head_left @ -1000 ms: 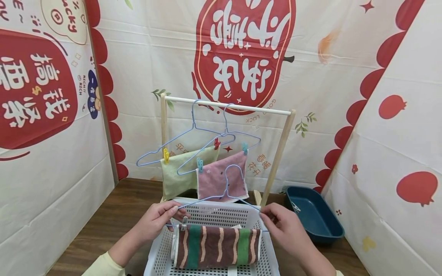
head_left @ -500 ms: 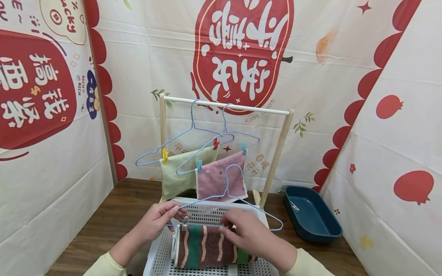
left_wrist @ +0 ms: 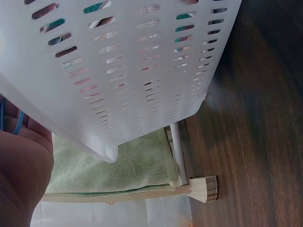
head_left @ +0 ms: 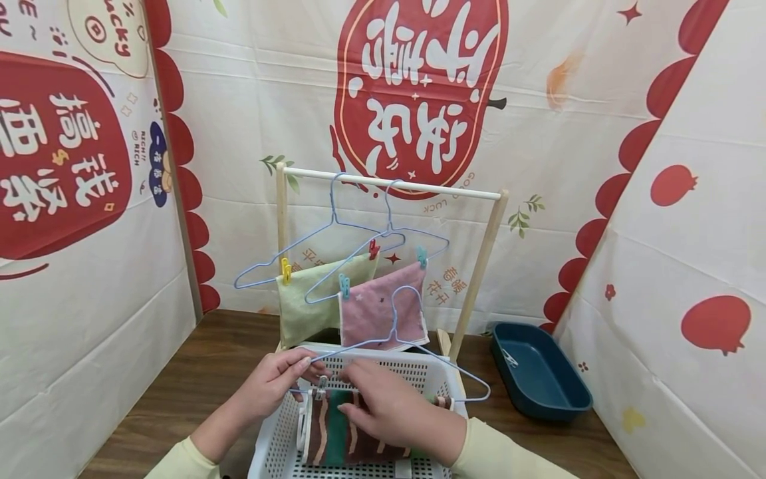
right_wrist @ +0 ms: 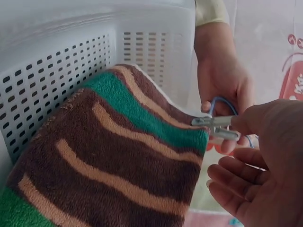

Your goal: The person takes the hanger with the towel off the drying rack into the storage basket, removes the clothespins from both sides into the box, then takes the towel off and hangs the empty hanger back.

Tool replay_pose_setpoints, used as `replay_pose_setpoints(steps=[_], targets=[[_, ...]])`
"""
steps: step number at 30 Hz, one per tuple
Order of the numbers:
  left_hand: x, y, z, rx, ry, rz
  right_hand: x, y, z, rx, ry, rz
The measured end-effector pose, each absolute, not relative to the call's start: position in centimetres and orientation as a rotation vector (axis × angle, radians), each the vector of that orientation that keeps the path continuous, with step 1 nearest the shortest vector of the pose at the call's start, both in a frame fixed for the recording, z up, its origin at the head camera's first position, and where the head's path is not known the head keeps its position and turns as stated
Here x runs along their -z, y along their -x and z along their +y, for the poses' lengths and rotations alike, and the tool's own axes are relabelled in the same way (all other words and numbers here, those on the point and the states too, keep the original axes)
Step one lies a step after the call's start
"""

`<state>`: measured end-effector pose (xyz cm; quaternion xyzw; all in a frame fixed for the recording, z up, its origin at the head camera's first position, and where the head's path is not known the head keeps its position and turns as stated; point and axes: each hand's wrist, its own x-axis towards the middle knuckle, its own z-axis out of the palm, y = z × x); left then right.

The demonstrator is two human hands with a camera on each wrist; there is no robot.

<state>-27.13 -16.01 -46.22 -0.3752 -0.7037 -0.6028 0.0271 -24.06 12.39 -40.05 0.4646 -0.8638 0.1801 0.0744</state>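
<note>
My left hand [head_left: 272, 382] grips the left arm of a blue wire hanger [head_left: 353, 346], whose hook points up. Over the hanger's lower bar hangs a folded brown striped towel [head_left: 323, 439] with green bands. A grey clothespin [head_left: 321, 389] clips its left corner to the bar, close to the left fingers. The right hand [head_left: 395, 409] is in front of the towel, covering its right part, thumb and fingers spread toward that clothespin. In the right wrist view, the thumb overlaps the end of the clothespin [right_wrist: 220, 127], while the other fingers [right_wrist: 236, 179] stay loosely bent and apart.
The towel is over a white perforated basket [head_left: 272, 432]. Behind stands a wooden rack [head_left: 481, 273] with two blue hangers, a green towel [head_left: 299, 313] and a pink towel [head_left: 383, 306] clipped on. At right, a dark blue basin [head_left: 550, 379] holds white clothespins [head_left: 510, 359].
My right hand has let go of the hanger's right arm and moved left across the towel toward the clipped corner. The left hand keeps its grip in place.
</note>
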Motion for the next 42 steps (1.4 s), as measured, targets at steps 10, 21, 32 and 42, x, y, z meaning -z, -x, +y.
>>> replay_pose_setpoints(steps=[10,21,32,42], targets=[[46.2,27.0,-15.6,1.822,1.129,-2.174,40.6,24.1,10.4,-0.541,-1.372,-2.574],[46.2,27.1,-15.4,1.834,1.136,-2.171,41.0,24.5,9.4,-0.627,-1.225,-2.630],[46.2,27.1,-15.4,1.851,1.128,-2.169,41.3,25.2,9.5,-0.750,-1.328,-2.456],[46.1,27.2,-15.5,1.861,1.123,-2.177,41.2,25.4,9.4,-0.809,-1.360,-2.346]])
